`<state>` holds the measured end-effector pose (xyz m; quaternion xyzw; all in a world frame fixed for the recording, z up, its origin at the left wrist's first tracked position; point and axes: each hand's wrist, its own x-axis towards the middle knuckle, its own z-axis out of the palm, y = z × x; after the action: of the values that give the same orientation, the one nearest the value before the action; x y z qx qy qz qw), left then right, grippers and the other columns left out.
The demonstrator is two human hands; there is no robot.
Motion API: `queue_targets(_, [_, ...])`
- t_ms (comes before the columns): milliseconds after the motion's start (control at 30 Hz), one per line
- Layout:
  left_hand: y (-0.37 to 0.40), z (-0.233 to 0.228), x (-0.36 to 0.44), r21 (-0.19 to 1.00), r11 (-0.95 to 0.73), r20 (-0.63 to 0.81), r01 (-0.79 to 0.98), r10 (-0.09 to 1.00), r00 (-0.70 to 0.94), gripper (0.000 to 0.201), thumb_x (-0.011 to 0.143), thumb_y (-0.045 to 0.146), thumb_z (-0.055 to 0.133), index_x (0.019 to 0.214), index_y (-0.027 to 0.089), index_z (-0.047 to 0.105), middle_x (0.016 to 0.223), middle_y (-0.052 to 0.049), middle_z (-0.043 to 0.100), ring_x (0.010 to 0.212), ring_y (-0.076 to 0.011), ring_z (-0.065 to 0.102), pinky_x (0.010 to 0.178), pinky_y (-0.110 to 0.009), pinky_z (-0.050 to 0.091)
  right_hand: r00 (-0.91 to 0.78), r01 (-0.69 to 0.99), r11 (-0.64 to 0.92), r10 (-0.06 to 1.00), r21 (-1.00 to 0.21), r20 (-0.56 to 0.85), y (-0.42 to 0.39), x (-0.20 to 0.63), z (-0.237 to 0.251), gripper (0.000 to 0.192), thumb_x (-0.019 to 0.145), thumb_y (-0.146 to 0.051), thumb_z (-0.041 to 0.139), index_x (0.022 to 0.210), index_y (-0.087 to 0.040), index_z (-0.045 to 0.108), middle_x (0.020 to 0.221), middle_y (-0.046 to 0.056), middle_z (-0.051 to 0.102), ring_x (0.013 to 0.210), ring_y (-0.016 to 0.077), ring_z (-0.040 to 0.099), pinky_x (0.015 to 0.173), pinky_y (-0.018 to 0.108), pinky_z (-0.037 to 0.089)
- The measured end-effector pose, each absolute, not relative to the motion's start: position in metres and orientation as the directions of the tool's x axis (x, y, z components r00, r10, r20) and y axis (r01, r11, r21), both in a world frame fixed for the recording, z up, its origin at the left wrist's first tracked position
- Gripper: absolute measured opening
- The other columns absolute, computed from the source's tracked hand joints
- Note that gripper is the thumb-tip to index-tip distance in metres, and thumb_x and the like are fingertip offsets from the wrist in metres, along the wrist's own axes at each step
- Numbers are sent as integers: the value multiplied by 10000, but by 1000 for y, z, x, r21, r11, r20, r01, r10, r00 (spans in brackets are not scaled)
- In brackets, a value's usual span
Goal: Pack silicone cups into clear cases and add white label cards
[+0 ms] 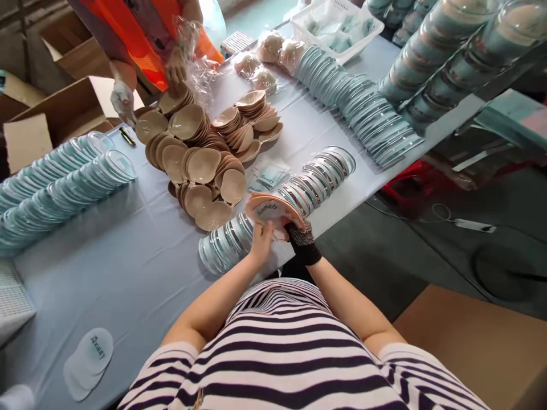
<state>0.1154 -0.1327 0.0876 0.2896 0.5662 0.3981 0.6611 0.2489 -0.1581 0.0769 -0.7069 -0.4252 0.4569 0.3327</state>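
Both of my hands are together at the table's near edge, around a beige bra cup [255, 204] with a round printed card [270, 209] lying in it. My bare left hand [261, 244] pinches its near edge. My right hand [302, 234], in a dark dotted fingerless glove, grips its right side. Just beyond lies a row of clear round containers [318, 177], and another row of containers [226, 245] lies by my left hand. Small printed packets [270, 173] are behind the cup. Stacked beige bra cups [205, 165] spread over the table farther left.
Across the table [154, 273], a person in an orange vest [147, 34] handles cups and clear plastic. Container rows [68, 182] lie left; more containers [363, 108] and a white basket [359, 42] are at the far right. Round cards [92, 356] lie near left; cardboard boxes [72, 108] stand behind.
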Motion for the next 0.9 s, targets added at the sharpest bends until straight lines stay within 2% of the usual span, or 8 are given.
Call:
queue_targets(100, [-98,70,119,943,277,-325,185,888,326,222,806,384,687,977,244,711,1148,-77,656,1210,-276,525,1144,-438,320,526,357,-502,805,-788,-274,-161,282,72,337,865,-287,410,1056,-159,657,1091,157,698,1078,298,629,1014,489,473])
queue_targets(167, [-75,56,121,894,-46,-247,446,779,576,126,834,296,626,900,266,728,1113,-73,675,1177,-274,544,1130,-452,326,630,385,-556,742,-737,-230,-171,300,69,380,852,-300,399,1107,-138,631,1133,189,678,1088,314,623,1015,513,463])
queue_targets(233, [-61,44,124,785,-301,-229,541,670,706,164,839,234,589,905,281,732,1104,-71,691,1164,-277,553,1116,-461,327,670,414,-596,711,-688,-213,-183,307,65,397,856,-339,407,1127,-146,623,1143,198,668,1087,324,621,1007,523,464])
queue_targets(333, [-57,32,128,683,-476,-206,554,602,772,238,853,245,583,1052,292,704,1220,-73,669,1235,-303,508,1109,-483,302,637,499,-576,750,-647,-176,-200,301,57,417,878,-377,399,1148,-163,634,1135,192,666,1100,328,617,1015,507,461])
queue_targets(433, [-63,28,131,608,-562,-204,560,572,795,290,858,305,587,1138,273,655,1269,-95,633,1257,-327,481,1099,-506,289,575,583,-505,810,-636,-116,-212,287,50,458,899,-361,380,1248,-159,599,1185,181,649,1142,315,602,1011,473,469])
queue_targets(567, [-63,23,137,548,-611,-203,572,566,799,198,810,315,640,973,209,677,1037,-133,644,1175,-339,516,1158,-521,216,487,682,-480,861,-552,-147,-226,275,43,513,890,-317,403,1354,-142,537,1183,163,652,1076,291,626,943,412,501])
queue_targets(733, [-53,20,142,614,-553,-253,563,538,804,240,730,255,715,952,193,649,995,-126,622,1084,-319,541,1032,-458,405,398,777,-506,856,-374,-330,-242,264,39,552,869,-312,434,1386,-140,528,985,144,690,805,270,659,754,382,527])
queue_targets(900, [-54,20,137,671,-478,-231,567,592,772,380,679,255,773,1020,215,608,1107,-117,598,1163,-306,520,1020,-438,436,417,756,-542,830,-366,-370,-228,261,51,578,892,-276,461,1461,-179,426,1214,169,654,912,263,674,797,364,527])
